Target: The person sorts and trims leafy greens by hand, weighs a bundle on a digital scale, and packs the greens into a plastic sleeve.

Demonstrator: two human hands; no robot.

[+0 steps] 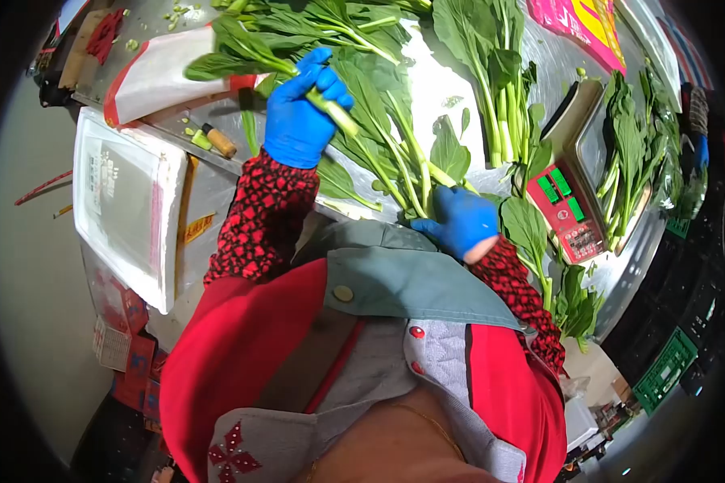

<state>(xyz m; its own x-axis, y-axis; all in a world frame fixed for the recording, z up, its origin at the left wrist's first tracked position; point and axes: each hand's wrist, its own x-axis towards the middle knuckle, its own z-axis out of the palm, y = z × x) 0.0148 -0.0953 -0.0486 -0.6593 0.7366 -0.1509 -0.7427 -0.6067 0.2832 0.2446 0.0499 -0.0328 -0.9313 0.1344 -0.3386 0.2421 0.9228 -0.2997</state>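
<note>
My left hand (305, 109), in a blue glove, is closed around a leafy green stalk (336, 114). Its leaves (225, 60) point up and left, and the thick pale cut end comes out below the fist. My right hand (463, 219), gloved in blue too, is low over the pile near my apron, its fingers bent round a green stem (439, 175) with the thumb out to the left. Part of that grip is hidden. More leafy greens (370, 97) lie between and beyond both hands.
A red scale (568, 213) with green digits stands at right, with greens (620, 153) beside it. A bundle of greens (491, 80) lies at the back. At left are a white foam box (129, 193), a wooden-handled tool (220, 141) and a white-and-red bag (165, 76). A pink bag (584, 28) lies top right.
</note>
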